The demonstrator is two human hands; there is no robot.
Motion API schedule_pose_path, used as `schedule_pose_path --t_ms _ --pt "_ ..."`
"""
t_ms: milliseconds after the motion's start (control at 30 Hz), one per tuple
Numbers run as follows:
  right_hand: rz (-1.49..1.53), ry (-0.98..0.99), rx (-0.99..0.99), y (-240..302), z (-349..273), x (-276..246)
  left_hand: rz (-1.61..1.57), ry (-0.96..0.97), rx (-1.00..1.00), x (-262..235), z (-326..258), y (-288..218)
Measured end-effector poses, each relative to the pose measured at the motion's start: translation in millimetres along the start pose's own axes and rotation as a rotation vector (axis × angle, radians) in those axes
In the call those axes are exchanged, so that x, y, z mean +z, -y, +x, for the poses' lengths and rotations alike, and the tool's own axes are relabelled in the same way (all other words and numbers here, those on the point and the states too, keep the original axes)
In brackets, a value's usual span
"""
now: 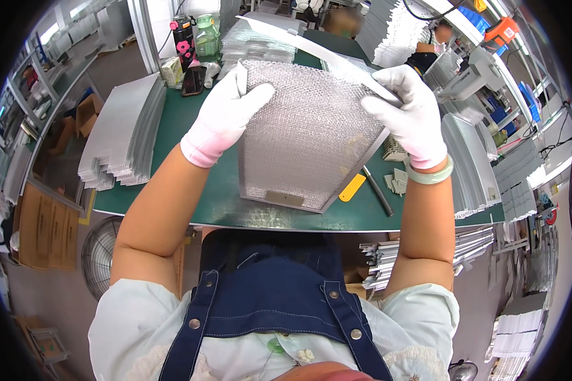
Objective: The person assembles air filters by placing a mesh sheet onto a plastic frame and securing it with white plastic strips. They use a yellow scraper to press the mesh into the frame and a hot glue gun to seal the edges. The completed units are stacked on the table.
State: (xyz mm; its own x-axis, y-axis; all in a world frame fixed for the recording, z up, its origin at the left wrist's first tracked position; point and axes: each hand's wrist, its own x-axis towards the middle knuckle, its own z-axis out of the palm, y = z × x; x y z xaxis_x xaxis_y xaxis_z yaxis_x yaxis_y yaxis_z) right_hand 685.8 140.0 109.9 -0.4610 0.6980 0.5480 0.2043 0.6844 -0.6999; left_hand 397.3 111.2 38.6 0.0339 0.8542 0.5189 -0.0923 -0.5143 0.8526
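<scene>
A silvery mesh filter panel (305, 140) stands tilted over the green table, its lower edge on the tabletop. Metal edging runs along its bottom and right side, and a small plate sits on the bottom edge. My left hand (230, 114), in a white glove, is closed on the panel's upper left corner. At the upper right corner, my gloved right hand (410, 109) pinches a long pale metal edging strip (305, 46). This strip slants up to the left, its far end free above the mesh. Whether the right fingers also grip the mesh is hidden.
Stacked metal sheets (124, 130) lie left, more panels (470, 165) right. A yellow tag (352, 188), a dark rod (379, 190) and small plates (397, 181) lie near the right forearm. A phone (193, 80) and green bottle (207, 38) stand behind. Another person (426, 54) works farther off.
</scene>
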Motion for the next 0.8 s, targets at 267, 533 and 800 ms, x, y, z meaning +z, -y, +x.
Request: schedule_pose_path --t_ms 267,533,800 --pt "-0.055 0.111 0.065 3.9 14.1 -8.5 -0.143 0.102 0.017 2.5 3.6 -8.0" --pt "-0.12 0.158 -0.13 40.4 -5.8 -11.2 0.234 -0.003 -0.086 8.9 -25.1 -42.6" --pt "-0.01 0.316 0.339 -39.9 -60.5 -1.5 -0.221 0.107 -0.269 43.7 -73.0 43.7"
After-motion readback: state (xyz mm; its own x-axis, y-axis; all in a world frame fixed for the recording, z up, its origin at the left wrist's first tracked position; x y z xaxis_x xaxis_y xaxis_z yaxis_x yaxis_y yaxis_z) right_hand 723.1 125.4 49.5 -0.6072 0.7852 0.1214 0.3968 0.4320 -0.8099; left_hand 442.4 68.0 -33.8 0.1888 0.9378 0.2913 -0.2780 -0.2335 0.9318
